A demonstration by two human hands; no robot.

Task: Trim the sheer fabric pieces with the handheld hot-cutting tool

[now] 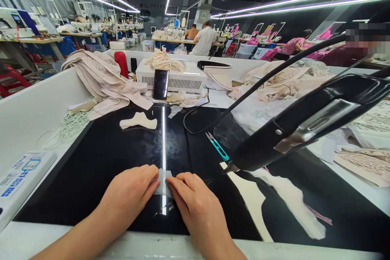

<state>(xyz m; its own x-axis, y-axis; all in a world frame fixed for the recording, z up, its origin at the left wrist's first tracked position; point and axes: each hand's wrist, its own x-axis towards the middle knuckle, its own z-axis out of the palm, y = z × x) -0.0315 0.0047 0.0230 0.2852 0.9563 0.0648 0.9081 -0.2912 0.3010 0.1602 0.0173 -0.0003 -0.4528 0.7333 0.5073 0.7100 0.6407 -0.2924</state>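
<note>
Film [167,174], small and translucent, lies low over the glossy black surface [73,174], pinched between the two hands. The left hand [128,193] has its grip closed on the film's left edge; the right hand [202,203] has thumb and fingers together on the right edge. Even, light tension from both sides would probably suit so thin a sheet, with the fingertips near the edges so that it neither creases nor skews. The bright reflection running past the film likely makes its outline hard to judge, so a slightly lower look could help.

Beyond the film and to its left lies a cream fabric scrap [139,121]; farther beyond stands a phone [161,84]. To the film's right, a cream pattern piece [251,197] stretches toward the near edge, with thread snips [217,147] beyond it. The pointed black tool [265,142] reaches in from the film's right, its metal tip near the pattern piece; that tip seems the chief obstacle to any wide rightward movement.
</note>
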